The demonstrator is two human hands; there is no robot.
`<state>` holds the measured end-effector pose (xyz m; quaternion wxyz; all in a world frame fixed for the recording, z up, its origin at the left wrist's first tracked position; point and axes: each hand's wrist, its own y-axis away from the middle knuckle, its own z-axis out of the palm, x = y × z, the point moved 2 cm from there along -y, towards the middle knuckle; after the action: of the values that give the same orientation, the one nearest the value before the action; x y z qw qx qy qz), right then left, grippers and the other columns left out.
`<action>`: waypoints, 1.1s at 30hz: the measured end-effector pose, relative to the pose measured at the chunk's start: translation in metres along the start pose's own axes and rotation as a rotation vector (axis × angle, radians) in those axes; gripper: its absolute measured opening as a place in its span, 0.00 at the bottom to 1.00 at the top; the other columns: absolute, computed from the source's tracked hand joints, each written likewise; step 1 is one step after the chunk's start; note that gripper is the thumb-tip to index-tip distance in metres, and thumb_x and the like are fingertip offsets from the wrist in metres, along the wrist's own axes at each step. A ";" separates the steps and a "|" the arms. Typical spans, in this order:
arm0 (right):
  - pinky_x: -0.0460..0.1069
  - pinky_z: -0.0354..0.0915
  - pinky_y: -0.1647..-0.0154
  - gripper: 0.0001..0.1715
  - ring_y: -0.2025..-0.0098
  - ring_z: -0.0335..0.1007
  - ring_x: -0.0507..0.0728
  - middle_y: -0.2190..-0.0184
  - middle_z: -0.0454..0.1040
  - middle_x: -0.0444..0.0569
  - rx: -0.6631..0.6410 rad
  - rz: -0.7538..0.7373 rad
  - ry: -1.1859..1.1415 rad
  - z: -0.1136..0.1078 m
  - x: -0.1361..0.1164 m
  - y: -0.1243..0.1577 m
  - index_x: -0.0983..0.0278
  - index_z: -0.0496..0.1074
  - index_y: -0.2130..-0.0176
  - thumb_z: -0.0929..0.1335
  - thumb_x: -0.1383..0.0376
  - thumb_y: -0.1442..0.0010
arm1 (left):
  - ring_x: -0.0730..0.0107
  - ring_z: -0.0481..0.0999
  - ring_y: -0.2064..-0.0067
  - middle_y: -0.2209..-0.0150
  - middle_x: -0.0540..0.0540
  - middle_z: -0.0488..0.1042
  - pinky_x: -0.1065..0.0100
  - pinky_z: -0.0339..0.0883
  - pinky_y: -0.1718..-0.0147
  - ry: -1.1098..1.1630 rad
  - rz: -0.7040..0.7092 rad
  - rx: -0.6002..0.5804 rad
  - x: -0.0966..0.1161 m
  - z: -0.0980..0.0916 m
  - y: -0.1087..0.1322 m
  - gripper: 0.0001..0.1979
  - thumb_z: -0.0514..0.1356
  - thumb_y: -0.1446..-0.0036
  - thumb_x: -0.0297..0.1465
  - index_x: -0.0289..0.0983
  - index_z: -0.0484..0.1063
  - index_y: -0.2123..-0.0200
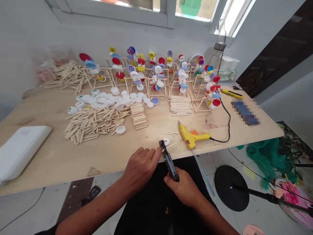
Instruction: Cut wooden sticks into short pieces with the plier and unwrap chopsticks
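Note:
My right hand (pixel 184 186) is closed round the grey-black handles of a pliers-like hand tool (pixel 169 162), which points up and left over the table's front edge. Beside the tool's head, my left hand (pixel 142 164) is curled, thumb and forefinger pressed together; what they pinch is hidden. Just past the tool's head lies a white bottle cap (pixel 166 141) with a hole in it. A few loose wooden sticks (pixel 169 133) rest close by. To the right, a yellow glue gun (pixel 193 135) lies on its side, with a glue stick hanging from it past the edge.
Stick frames with coloured caps (pixel 157 76) stand along the wall. White caps (pixel 102 99), a loose stick pile (pixel 95 122) and neat stick stacks (pixel 180 105) lie in front. A yellow cutter (pixel 231 93) is at right, a white box (pixel 23 150) at left. The glue gun's cord (pixel 229 120) crosses the right side.

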<state>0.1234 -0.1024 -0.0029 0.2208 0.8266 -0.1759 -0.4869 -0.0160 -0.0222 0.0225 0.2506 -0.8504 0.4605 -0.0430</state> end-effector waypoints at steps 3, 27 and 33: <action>0.47 0.58 0.66 0.06 0.70 0.65 0.54 0.73 0.72 0.46 -0.013 -0.002 -0.013 0.002 -0.001 -0.001 0.63 0.65 0.73 0.66 0.65 0.44 | 0.66 0.67 0.77 0.79 0.49 0.66 0.64 0.59 0.77 -0.017 -0.060 -0.033 0.003 0.000 -0.003 0.15 0.46 0.40 0.16 0.30 0.72 0.64; 0.46 0.57 0.68 0.05 0.71 0.66 0.53 0.75 0.71 0.44 0.035 -0.054 0.044 0.008 0.006 0.001 0.63 0.67 0.71 0.67 0.64 0.43 | 0.73 0.66 0.82 0.83 0.53 0.67 0.71 0.56 0.81 0.334 -0.186 0.058 -0.003 0.018 0.017 0.13 0.46 0.34 0.27 0.37 0.67 0.69; 0.47 0.57 0.67 0.06 0.70 0.68 0.54 0.73 0.73 0.46 0.022 -0.027 0.109 0.002 0.000 0.010 0.63 0.68 0.69 0.68 0.63 0.43 | 0.73 0.67 0.83 0.83 0.55 0.65 0.72 0.56 0.81 0.512 -0.334 -0.065 0.001 0.011 0.021 0.13 0.45 0.34 0.30 0.38 0.65 0.69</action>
<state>0.1211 -0.1112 0.0018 0.2145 0.8565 -0.1577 -0.4421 -0.0287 -0.0283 0.0030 0.0885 -0.8836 0.3635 -0.2817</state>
